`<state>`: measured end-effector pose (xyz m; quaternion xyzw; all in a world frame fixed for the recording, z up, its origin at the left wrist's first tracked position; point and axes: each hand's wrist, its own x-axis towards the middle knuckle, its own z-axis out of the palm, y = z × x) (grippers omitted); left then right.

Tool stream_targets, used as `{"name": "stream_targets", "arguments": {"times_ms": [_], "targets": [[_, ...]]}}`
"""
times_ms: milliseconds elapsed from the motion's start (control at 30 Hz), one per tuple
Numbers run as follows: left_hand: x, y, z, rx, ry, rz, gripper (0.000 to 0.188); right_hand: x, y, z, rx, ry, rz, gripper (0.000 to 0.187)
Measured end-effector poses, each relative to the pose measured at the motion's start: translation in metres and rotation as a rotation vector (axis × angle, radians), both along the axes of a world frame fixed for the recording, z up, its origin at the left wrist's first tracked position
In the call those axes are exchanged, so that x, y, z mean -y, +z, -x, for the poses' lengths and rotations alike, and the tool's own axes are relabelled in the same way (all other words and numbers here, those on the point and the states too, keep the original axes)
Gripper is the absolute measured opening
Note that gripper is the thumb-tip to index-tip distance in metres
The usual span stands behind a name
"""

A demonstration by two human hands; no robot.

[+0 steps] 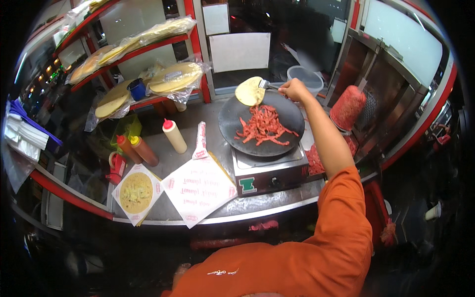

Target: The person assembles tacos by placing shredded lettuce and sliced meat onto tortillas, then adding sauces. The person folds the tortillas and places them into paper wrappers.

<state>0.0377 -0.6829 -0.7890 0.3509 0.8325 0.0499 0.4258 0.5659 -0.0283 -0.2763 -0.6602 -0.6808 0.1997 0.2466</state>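
My right hand is closed around the handle of a metal fork above the far side of a round black griddle pan. The fork's tines touch a round flatbread, which overhangs the pan's far rim. Beside the flatbread, reddish strips of meat lie heaped on the pan. The pan sits on a tabletop gas stove. Low in the picture, a dim bit of skin shows by my body on the left; the fingers of my left hand cannot be made out.
Left of the stove lie paper sheets, a filled flatbread on paper, a wrapped roll and squeeze bottles. Bagged flatbreads fill red shelves. At right stand a clear tub and a meat cone on a vertical spit.
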Motion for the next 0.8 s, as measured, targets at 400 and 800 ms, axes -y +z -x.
{"name": "stream_targets", "arguments": {"times_ms": [400,800], "targets": [[0.032,-0.006,-0.021,-0.195,0.314,-0.293,0.034,0.014,0.044,-0.059,0.278,0.002,0.121,0.037],[-0.047,0.077,0.098,0.117,1.104,-1.276,0.053,0.017,0.027,-0.012,0.332,0.197,-0.532,0.039]]}}
